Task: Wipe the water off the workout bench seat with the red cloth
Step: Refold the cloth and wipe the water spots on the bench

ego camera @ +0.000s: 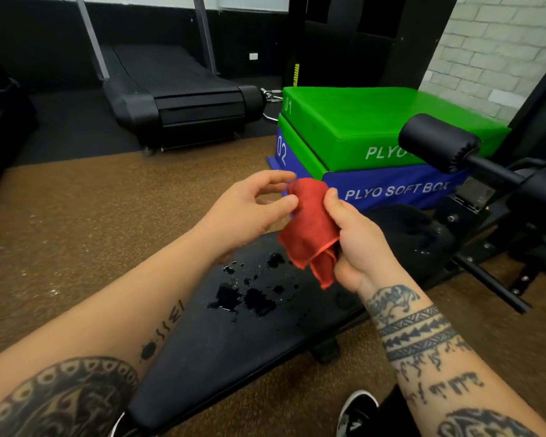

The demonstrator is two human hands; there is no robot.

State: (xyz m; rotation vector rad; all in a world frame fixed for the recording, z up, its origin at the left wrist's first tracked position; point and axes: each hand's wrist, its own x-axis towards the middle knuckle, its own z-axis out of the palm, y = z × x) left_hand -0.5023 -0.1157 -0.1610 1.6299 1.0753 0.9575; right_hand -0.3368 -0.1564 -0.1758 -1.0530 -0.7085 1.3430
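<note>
A crumpled red cloth (311,230) hangs in the air above the black workout bench seat (234,348). My right hand (360,244) grips its right side, thumb up along the fabric. My left hand (249,209) is at the cloth's upper left edge, fingertips touching or lightly pinching it. Puddles and drops of water (249,294) lie on the seat just below the cloth.
Green and blue plyo soft boxes (375,146) are stacked beyond the bench. A black foam roller pad (438,143) and the bench frame stand at the right. A treadmill (183,99) sits at the back left. Brown rubber floor lies to the left. My shoe (356,414) is at the bottom.
</note>
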